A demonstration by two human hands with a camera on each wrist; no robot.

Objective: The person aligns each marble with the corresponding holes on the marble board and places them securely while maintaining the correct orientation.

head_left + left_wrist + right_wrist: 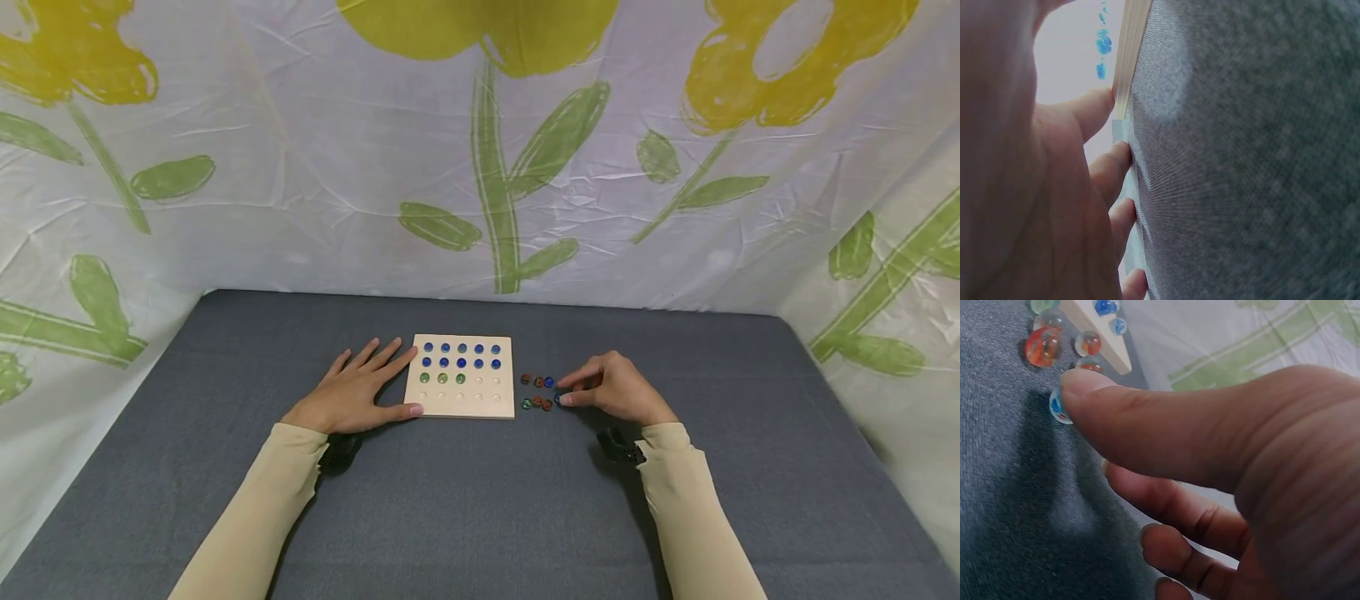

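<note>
A pale wooden board [468,408] with rows of round dips lies flat on the cloth. Blue marbles [461,363] fill its two far rows, and three green marbles [442,378] sit at the left of the third. My left hand [356,392] spreads its fingers at the board's left side, index fingertip and thumb on its edge. To the right of the board, my right hand [618,387] is low over the cloth, thumb and index tips apart. A blue marble [1057,406] shows at the thumb tip, partly covered by it. Another blue marble [549,382] is beside the index fingertip.
Loose red marbles [537,402] and a green marble [527,404] lie between the board and my right hand. A dark grey cloth [480,508] covers the table. White sheeting [315,208] with painted flowers stands behind and at both sides.
</note>
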